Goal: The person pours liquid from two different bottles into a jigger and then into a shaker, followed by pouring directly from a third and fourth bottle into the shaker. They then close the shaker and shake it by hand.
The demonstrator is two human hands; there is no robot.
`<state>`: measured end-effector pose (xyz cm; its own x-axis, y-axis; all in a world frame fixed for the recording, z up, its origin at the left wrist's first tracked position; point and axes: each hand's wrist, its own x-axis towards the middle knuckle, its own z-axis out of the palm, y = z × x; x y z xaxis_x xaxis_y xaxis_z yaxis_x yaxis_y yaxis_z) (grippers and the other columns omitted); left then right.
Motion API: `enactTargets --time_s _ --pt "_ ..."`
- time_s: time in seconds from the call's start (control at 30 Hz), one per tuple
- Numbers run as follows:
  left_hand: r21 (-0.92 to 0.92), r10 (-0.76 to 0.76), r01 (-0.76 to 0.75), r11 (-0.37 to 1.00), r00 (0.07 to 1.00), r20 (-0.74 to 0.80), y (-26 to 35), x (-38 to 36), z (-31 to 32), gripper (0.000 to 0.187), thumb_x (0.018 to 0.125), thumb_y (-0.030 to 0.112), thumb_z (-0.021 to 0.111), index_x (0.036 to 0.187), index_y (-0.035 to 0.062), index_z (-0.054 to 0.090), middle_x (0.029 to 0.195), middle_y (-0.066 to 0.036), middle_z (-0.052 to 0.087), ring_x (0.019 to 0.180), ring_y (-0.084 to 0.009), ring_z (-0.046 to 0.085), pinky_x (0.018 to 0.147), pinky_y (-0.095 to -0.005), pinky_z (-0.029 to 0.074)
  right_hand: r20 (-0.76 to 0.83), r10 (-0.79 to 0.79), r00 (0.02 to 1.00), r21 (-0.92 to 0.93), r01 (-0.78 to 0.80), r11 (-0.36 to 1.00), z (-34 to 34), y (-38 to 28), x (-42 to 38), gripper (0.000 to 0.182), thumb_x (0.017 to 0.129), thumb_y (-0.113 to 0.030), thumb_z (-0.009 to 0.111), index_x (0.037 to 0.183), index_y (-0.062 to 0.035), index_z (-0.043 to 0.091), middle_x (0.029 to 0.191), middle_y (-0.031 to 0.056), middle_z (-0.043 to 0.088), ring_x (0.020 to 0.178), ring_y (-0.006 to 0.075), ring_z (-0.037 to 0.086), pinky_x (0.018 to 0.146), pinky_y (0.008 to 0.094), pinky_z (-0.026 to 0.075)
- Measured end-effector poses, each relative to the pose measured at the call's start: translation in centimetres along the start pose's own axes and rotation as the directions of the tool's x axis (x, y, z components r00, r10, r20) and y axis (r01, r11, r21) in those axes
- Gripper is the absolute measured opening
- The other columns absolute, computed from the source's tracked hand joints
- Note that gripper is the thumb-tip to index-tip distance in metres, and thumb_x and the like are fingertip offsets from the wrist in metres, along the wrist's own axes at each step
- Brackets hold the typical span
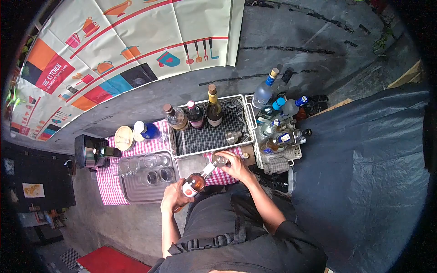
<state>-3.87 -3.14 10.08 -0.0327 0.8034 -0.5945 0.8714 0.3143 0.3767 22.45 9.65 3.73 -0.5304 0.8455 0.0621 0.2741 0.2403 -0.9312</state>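
Note:
My left hand [174, 196] is wrapped round the body of an amber bottle [195, 183] with a white label. The bottle is tilted, its neck pointing up and right. My right hand [236, 166] holds a small clear glass [221, 159] at the bottle's mouth. Whether liquid is flowing cannot be made out. Left of the bottle, a grey tray [136, 193] bears several glasses, two of them dark. Beyond my hands, a white wire basket [209, 148] lined with checked cloth holds three bottles and a small glass vessel [233, 137] lying inside.
Several bottles crowd a second white basket [278, 157] at the right. A blue bottle [150, 131], a round lidded jar [124, 138] and a black container [85, 151] stand at the left on red checked cloth [107, 186]. Dark sheeting [355, 177] covers the far right.

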Motion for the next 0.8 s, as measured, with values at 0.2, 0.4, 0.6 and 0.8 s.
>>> enactTargets --time_s 0.2,0.4,0.6,0.8 --pt "0.009 -0.014 0.014 1.0 1.0 0.012 -0.26 0.05 -0.05 0.081 0.057 0.037 0.088 0.124 0.0025 0.061 0.105 -0.022 0.072 0.1 -0.0367 0.071 0.089 -0.0446 0.057 0.004 -0.002 1.0 -0.032 0.002 0.999 -0.1 -0.48 0.05 0.052 0.072 0.008 0.07 0.123 -0.0006 0.063 0.123 0.0165 0.066 0.114 0.0322 0.065 0.098 0.0376 0.053" --pt "-0.02 -0.018 0.019 1.0 1.0 0.021 -0.43 0.09 -0.09 0.082 0.055 0.035 0.089 0.125 0.0023 0.061 0.106 -0.022 0.072 0.1 -0.0367 0.071 0.09 -0.0444 0.056 0.028 0.043 0.999 -0.025 -0.043 0.999 0.0 -0.26 0.14 0.055 0.072 0.005 0.068 0.127 -0.0012 0.063 0.125 0.0162 0.067 0.116 0.0309 0.065 0.102 0.0369 0.051" --pt "-0.022 -0.015 0.014 1.0 1.0 -0.006 -0.21 0.0 -0.15 0.08 0.056 0.035 0.089 0.124 0.0026 0.061 0.105 -0.023 0.072 0.1 -0.037 0.071 0.09 -0.0449 0.056 0.026 0.045 0.999 -0.016 -0.045 0.999 0.01 -0.21 0.28 0.055 0.072 0.004 0.069 0.127 -0.0011 0.063 0.124 0.0155 0.068 0.115 0.0296 0.066 0.1 0.0364 0.052" --pt "-0.031 -0.039 0.039 0.999 0.999 0.016 0.26 -0.02 -0.54 0.078 0.057 0.034 0.088 0.123 0.0027 0.06 0.105 -0.024 0.072 0.099 -0.0382 0.071 0.09 -0.0452 0.057 0.03 0.072 0.997 0.014 -0.072 0.997 -0.06 -0.37 0.25 0.055 0.074 0.002 0.072 0.128 -0.0012 0.061 0.123 0.0154 0.068 0.114 0.0279 0.066 0.099 0.0364 0.052"
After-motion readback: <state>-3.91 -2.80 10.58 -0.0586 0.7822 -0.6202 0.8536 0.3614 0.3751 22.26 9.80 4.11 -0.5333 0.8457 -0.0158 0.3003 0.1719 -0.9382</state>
